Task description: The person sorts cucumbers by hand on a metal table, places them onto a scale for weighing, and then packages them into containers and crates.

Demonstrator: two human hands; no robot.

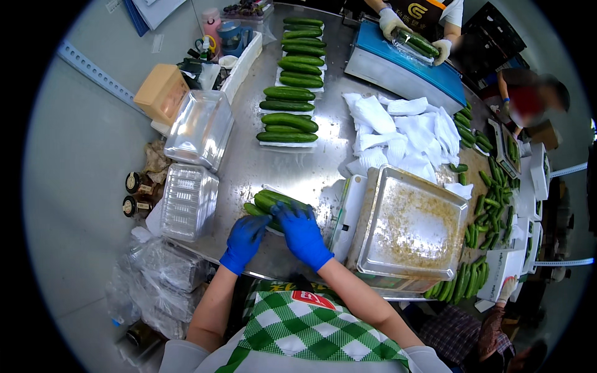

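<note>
A small bunch of green cucumbers (273, 198) lies on the steel table just in front of me, with a bit of white showing beneath. My left hand (244, 239), in a blue glove, is closed at the near left end of the bunch. Over the right part of it, my blue-gloved right hand (301, 233) has its fingers bent down onto the cucumbers. The fingers hide part of the bunch. Farther off, cucumbers in groups (288, 122) rest on white trays in a column running away from me.
Stacked clear plastic containers (189, 202) stand on the left. To the right, a worn metal tray (410, 224) sits beside a scale (346, 214), with crumpled white netting (404, 130) behind. Across the table, a co-worker's gloved hands hold wrapped cucumbers (418, 43) over a blue-topped machine (404, 62).
</note>
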